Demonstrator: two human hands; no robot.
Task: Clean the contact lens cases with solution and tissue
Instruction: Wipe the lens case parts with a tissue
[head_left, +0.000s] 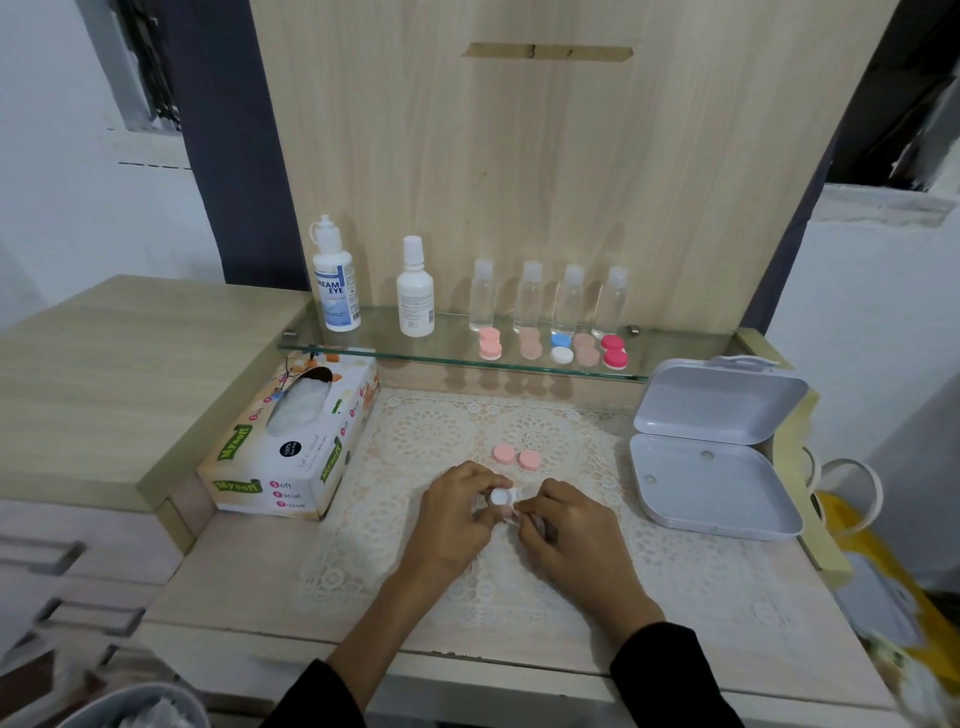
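Over the lace mat (426, 447), my left hand (457, 514) and my right hand (563, 525) meet around a white contact lens case (503, 497). My left fingers pinch its left well. My right fingers press a small piece of white tissue (517, 514) against its right side. Two pink caps (517, 457) lie on the mat just beyond my hands. A tissue box (291, 441) stands to the left. Two white solution bottles (335, 275) (415, 288) stand on the glass shelf (675, 348).
Several clear small bottles (550, 301) and several closed lens cases (558, 348) in pink, peach, blue-white and red line the shelf. An open white box (711, 457) lies at the right. A bin (140, 706) sits at the lower left, a yellow bag (883, 566) at the right edge.
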